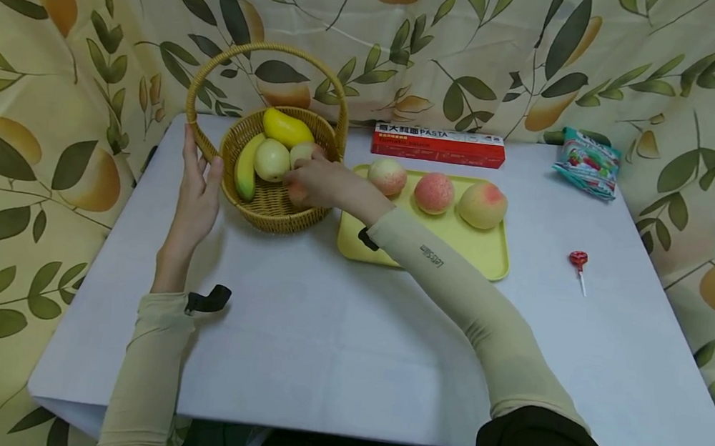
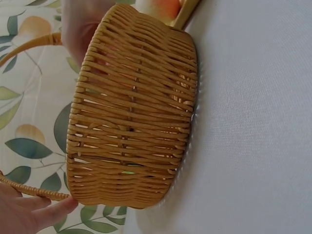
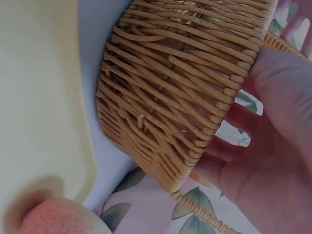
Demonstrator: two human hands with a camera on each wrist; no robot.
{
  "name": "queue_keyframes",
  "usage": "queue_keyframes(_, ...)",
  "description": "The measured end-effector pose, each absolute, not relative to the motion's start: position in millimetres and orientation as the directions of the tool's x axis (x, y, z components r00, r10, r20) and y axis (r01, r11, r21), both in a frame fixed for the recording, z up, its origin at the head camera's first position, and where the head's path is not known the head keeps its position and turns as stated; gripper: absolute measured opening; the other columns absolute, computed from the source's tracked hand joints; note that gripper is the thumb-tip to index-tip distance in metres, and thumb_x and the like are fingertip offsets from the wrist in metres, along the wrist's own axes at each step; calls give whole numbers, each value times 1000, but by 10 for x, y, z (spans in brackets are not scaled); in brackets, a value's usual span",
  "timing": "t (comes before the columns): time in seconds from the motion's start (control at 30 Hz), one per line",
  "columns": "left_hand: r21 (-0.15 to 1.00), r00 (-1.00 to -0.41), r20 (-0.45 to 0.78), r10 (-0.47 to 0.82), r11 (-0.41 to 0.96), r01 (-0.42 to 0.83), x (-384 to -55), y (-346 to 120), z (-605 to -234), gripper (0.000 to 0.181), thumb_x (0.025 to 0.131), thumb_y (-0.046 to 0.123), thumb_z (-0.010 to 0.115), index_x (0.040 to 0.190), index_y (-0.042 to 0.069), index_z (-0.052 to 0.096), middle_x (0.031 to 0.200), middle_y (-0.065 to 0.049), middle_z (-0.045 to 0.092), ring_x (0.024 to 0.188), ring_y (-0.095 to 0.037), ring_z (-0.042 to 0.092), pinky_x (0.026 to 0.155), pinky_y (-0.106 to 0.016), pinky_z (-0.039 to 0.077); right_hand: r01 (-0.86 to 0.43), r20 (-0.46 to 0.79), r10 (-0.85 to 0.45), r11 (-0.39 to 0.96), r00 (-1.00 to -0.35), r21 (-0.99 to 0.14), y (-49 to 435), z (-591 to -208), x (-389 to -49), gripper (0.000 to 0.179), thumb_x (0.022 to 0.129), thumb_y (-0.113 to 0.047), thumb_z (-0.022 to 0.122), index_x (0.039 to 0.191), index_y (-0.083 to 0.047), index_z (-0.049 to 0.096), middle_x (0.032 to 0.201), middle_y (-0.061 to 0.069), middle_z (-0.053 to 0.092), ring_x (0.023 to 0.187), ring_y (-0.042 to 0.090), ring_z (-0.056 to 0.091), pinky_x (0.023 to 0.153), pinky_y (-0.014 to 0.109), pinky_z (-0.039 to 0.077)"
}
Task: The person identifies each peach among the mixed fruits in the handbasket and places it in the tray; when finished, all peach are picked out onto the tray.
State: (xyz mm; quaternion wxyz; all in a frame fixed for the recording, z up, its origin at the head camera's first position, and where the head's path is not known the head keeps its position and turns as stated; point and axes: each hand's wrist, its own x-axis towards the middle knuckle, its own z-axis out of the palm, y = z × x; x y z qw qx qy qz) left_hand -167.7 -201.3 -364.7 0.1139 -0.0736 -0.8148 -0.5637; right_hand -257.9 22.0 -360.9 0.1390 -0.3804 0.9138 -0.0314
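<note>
A wicker basket [image 1: 270, 220] with a tall arched handle [image 1: 271, 47] stands at the back left of the table. In it lie a banana [image 1: 247, 168], a yellow mango-like fruit [image 1: 287, 129] and pale round fruits [image 1: 271, 160]. My left hand [image 1: 197, 197] grips the handle's left foot between thumb and fingers, at the rim in the left wrist view. My right hand [image 1: 325, 182] reaches over the basket's right rim, its fingers down inside. Under them a reddish peach [image 1: 298, 193] shows, mostly hidden by the hand. The right wrist view shows the fingers passing behind the woven wall [image 3: 165, 92].
Right of the basket, a yellow tray [image 1: 356, 241] bears three peaches [image 1: 434, 193], with my right forearm across its front. A red pasta box [image 1: 439, 146] stands behind it. Farther right are a teal snack bag [image 1: 588, 163] and a red lollipop [image 1: 578, 259]. Patterned cloth walls surround the table.
</note>
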Motion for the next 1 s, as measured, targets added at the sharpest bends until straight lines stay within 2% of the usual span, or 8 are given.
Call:
queue_keyframes(0.27,904,-966,258,-16,357,235,-1669,-2007,-3635,76,111,38,37,166,17,-11,175,-3,-12,162,-29,3,133,-48,7,-717,-161,-740,673,-653,-183,272,-3610,-2544,45,99,-27,68,142,-23,58,145,6,55,128,35,43,94,55,54)
queue_keyframes(0.43,916,-974,226,-29,346,203,-1650,-2003,-3627,77,111,40,38,165,22,-12,174,0,-13,161,-37,3,131,-56,9,-748,-91,-769,637,-633,-185,301,-3598,-2483,44,98,-26,69,141,-20,60,144,7,57,127,35,43,92,51,57)
queue_keyframes(0.53,917,-972,231,-31,340,208,-1650,-2003,-3631,77,111,39,39,165,21,-13,175,-1,-13,161,-37,2,130,-58,9,-757,-30,-776,622,-630,-201,338,-3578,-2460,45,97,-26,71,140,-20,61,143,6,58,129,34,44,98,48,53)
queue_keyframes(0.7,914,-969,248,-25,339,225,-1656,-2009,-3636,78,111,37,39,165,19,-12,175,-2,-13,162,-34,2,131,-58,6,-775,44,-788,592,-614,-220,409,-3561,-2438,45,98,-25,71,141,-20,61,145,6,59,130,30,47,112,43,39)
queue_keyframes(0.8,913,-969,247,-22,342,224,-1652,-2008,-3638,78,110,38,39,165,19,-13,175,-2,-13,161,-35,3,131,-57,7,-772,69,-780,595,-621,-225,468,-3554,-2407,44,99,-26,69,141,-22,61,146,4,58,130,29,46,108,42,45)
queue_keyframes(0.9,912,-968,249,-21,343,227,-1647,-2004,-3636,78,110,38,39,165,18,-13,175,-2,-13,161,-37,4,130,-58,8,-765,95,-768,602,-633,-229,534,-3536,-2371,43,100,-27,68,142,-23,60,147,2,56,128,30,45,98,40,52)
queue_keyframes(1.0,913,-970,244,-20,343,223,-1640,-1998,-3633,78,110,38,39,165,19,-13,175,-1,-14,161,-37,3,130,-58,8,-766,131,-761,600,-636,-233,602,-3504,-2337,45,99,-28,69,143,-22,59,148,3,54,128,30,45,99,39,51)
